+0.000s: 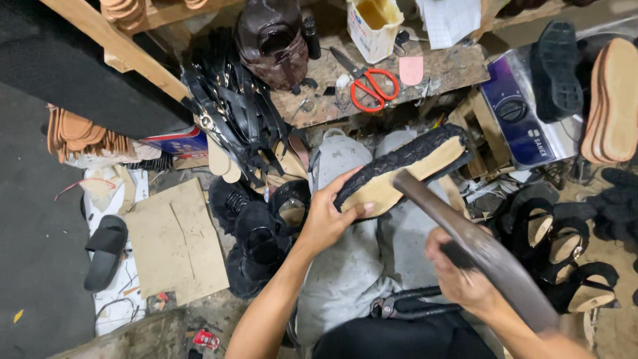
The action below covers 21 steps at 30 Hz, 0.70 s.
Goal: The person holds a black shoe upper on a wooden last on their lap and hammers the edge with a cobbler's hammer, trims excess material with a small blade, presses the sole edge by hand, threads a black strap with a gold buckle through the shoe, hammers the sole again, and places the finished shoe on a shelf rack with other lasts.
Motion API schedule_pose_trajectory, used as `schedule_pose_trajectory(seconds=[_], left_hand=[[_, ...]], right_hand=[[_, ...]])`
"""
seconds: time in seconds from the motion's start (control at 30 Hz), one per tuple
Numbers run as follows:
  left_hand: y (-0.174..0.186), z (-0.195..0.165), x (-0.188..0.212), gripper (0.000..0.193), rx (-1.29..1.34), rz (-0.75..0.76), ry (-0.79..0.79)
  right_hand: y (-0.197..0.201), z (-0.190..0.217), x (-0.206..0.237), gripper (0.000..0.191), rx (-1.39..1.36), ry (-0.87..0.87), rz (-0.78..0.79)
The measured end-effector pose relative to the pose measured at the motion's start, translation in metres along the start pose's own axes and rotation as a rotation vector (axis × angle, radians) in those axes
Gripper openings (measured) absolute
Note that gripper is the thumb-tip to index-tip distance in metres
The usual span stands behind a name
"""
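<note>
Cardboard [174, 242] lies flat on the floor at the left, a black slide sandal [105, 251] just beside its left edge and a stack of tan insoles [73, 136] above it. A flat box in red, white and blue [178, 141] sits under the slanting wooden beam [113, 50], next to a heap of black straps [229, 110].

The left hand [327, 216] is closed on the near end of the sole [405, 169], thumb on the tan face and fingers wrapped under the black edging, holding it tilted over the lap in the middle of the view. The right hand [462, 276] is closed around the handle of a heavy dark tool [465, 242], likely a hammer, whose upper end rests just beside the sole's tan face. As I judge it, the step in hand is beating the black edging down onto the sole; the next blow calls for the left hand to keep the sole steady and its thumb out of the tool's path. Pliers [409, 306] lie on the lap below.

On the bench at the top, red-handled scissors [372, 86] lie near its front edge, with a cream rectangular can [372, 26], open and holding yellow liquid, behind them. Right of the bench stands a shiny purple-and-silver package [522, 116], and black sandals [571, 246] crowd the right side.
</note>
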<state>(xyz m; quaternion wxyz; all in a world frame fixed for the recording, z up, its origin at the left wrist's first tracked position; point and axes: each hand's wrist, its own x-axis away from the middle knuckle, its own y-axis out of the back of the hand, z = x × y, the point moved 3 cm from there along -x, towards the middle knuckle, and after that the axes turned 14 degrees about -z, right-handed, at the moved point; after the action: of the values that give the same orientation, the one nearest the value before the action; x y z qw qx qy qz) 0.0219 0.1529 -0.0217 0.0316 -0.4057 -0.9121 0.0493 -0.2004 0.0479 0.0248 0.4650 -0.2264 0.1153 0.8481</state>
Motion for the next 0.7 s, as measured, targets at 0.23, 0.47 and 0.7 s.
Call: schedule_pose_trajectory(seconds=[0.23, 0.47, 0.7], left_hand=[[0.001, -0.003, -0.003, 0.065, -0.033, -0.005, -0.123], [0.003, 0.005, -0.001, 0.071, -0.089, -0.014, -0.074], [0.007, 0.008, -0.003, 0.066, -0.009, -0.009, -0.012]], right_hand=[[-0.012, -0.034, -0.008, 0.042, 0.612, 0.003, 0.311], [-0.018, -0.049, 0.008, 0.042, 0.297, 0.192, 0.303], [-0.004, -0.036, 0.0, 0.025, 0.448, 0.19, 0.119]])
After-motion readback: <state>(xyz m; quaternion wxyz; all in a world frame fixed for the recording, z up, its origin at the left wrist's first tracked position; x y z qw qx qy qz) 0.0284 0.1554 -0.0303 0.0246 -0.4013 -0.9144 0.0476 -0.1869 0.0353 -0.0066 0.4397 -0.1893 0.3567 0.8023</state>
